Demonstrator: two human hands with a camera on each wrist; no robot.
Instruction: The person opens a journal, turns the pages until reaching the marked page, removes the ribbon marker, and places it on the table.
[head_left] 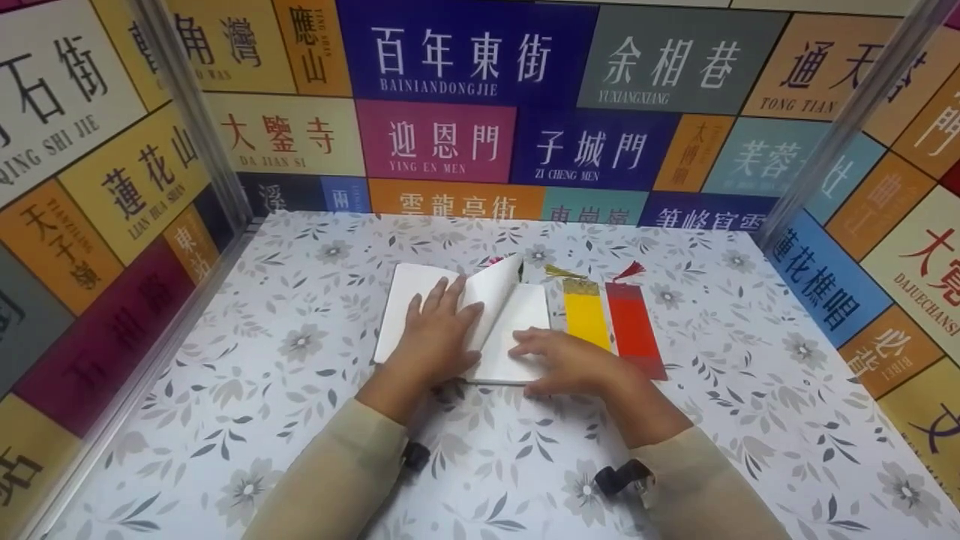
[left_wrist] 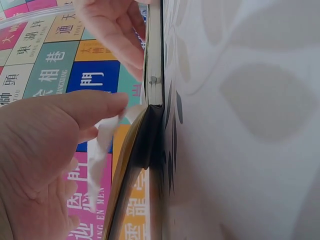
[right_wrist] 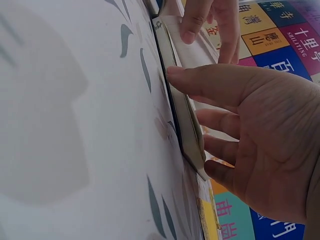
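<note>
An open notebook (head_left: 401, 300) with blank white pages lies on the table. My left hand (head_left: 442, 330) rests spread over its left side, fingers pointing away from me. Beside that hand a page (head_left: 491, 296) stands partly lifted, slanting up from the middle of the book. Over the lower right page is my right hand (head_left: 570, 364), its fingers loosely bent. In the right wrist view its thumb and fingertips (right_wrist: 212, 170) are right at the notebook's page edge (right_wrist: 182, 120). The left wrist view shows the dark cover (left_wrist: 145, 142) tilted up off the table on the left side.
Right of the notebook lie a yellow bookmark (head_left: 587, 319) and a red bookmark (head_left: 631, 322), both with tassels at the far end. A flower-patterned cloth (head_left: 300, 420) covers the table. Panels with coloured street-name signs (head_left: 465, 52) stand at the back and both sides.
</note>
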